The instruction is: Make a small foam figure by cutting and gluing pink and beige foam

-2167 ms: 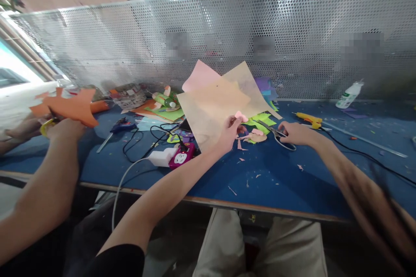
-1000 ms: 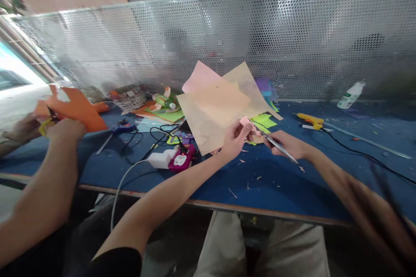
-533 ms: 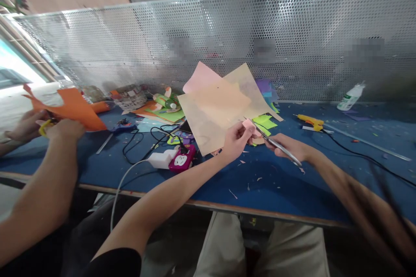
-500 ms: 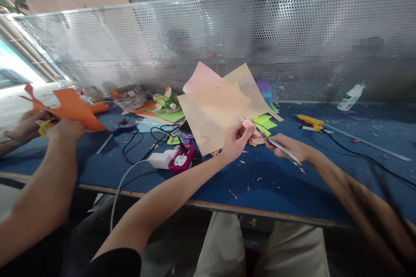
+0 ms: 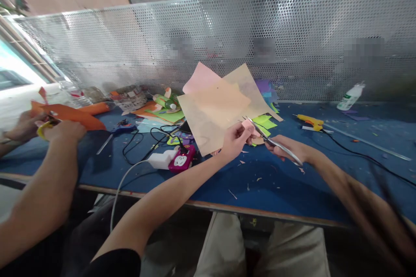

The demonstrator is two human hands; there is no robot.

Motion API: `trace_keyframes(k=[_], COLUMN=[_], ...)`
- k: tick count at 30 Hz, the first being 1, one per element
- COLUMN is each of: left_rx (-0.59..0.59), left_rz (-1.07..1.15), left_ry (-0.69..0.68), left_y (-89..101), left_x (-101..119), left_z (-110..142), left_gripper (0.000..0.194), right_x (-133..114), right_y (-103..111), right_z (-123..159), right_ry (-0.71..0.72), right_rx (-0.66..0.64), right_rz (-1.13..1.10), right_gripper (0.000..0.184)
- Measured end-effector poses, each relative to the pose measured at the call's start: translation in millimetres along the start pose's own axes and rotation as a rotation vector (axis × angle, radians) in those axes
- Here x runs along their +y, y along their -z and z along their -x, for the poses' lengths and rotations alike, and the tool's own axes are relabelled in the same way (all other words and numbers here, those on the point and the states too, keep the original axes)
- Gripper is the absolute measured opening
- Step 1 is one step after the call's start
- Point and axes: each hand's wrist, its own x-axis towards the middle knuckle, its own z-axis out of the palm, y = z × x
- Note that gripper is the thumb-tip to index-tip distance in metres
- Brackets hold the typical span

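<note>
My left hand (image 5: 236, 140) pinches a small piece of pink paper (image 5: 248, 126) above the front part of the blue table. Around the handles of metal scissors (image 5: 286, 150) my right hand (image 5: 286, 147) is closed. The scissors' blades point up and left and lie at the pink piece, parted slightly at the tips. Just behind both hands spread large sheets of peach paper (image 5: 208, 117) and pink paper (image 5: 202, 77). Bright green paper scraps (image 5: 264, 123) lie beside the scissors' tips.
At left, a co-worker's hands (image 5: 61, 132) hold yellow-handled scissors (image 5: 43, 130) and orange paper (image 5: 71, 114). A magenta power strip (image 5: 182, 159) with cables sits left of my forearm. A yellow glue gun (image 5: 310, 122) and white glue bottle (image 5: 351, 97) are right. Perforated metal panel (image 5: 227, 30) stands behind.
My scissors' blades have parted a little at the tips, while my left hand stays nearly still. At left, the co-worker's orange paper has tipped lower.
</note>
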Motion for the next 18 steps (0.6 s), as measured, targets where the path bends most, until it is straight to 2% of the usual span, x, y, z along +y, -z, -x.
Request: trace_keyframes(k=[8,14,18], left_rx=[0.008,-0.052,-0.084], left_rz=[0.028,0.035,0.054], left_ry=[0.013,0.037,0.059], left_y=[1.4,8.2,11.1], left_x=[-3,-6,-7], left_z=[-2,-6,-8], left_gripper=[0.040,0.038,0.040], right_x=[-1,7,15], right_y=[3,3,6], right_z=[-1,2,1], right_ry=[-0.004,-0.169,-0.066], right_rx=[0.041,0.030,0.038], right_rz=[0.106,0.069,-0.036], right_gripper=[0.054,0.049,0.057])
